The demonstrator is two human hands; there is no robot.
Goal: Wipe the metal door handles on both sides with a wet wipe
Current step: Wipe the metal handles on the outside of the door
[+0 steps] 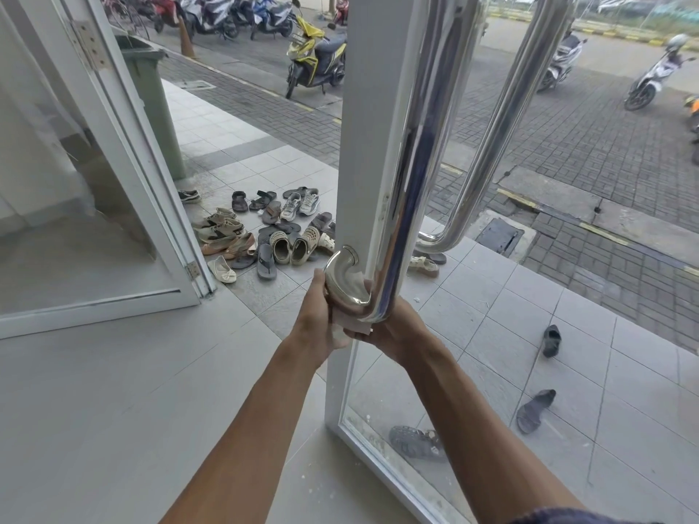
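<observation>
A polished metal door handle (pixel 412 156) runs down the near side of a white-framed glass door (pixel 363 107) and curves into the frame at its bottom bend (pixel 346 285). Under that bend both hands meet. My left hand (pixel 317 319) grips a whitish wet wipe (pixel 350 323) against the underside of the curve. From the right, my right hand (pixel 397 327) curls round the bottom of the bar and the wipe's edge. A second handle (pixel 503 119) shows through the glass on the far side.
Another glass door (pixel 113 183) stands open at the left. Several shoes and sandals (pixel 264 232) lie on the tiles outside, with loose ones (pixel 550 340) at the right. A green bin (pixel 151 100) stands by the left door. Scooters (pixel 314 54) are parked beyond.
</observation>
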